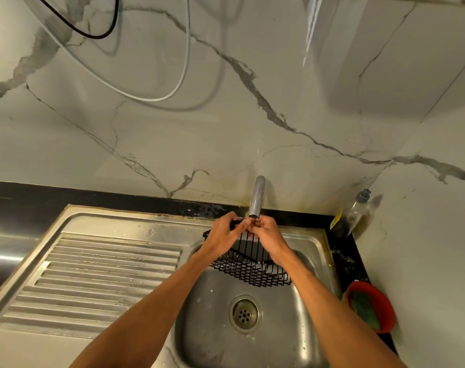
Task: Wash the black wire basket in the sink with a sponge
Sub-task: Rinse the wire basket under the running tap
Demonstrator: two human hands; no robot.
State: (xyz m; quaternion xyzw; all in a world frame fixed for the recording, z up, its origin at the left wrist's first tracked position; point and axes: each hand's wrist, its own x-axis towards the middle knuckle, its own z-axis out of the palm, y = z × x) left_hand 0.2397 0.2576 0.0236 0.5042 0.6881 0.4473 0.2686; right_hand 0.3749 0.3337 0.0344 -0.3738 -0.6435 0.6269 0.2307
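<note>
Black wire basket (252,269) held tilted over the sink (212,328) basin, under the tap (257,197); no water seen running. Left hand (223,235) grips its top rim. Right hand (268,235) curls at the same rim, but I cannot tell what it holds. No sponge evident in either hand. Scrubbing and rinsing judged still to do.

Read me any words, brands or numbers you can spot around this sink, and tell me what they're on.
No text here can be read.
Bottle in the corner: its yellow label is too small and blurred to read.
</note>
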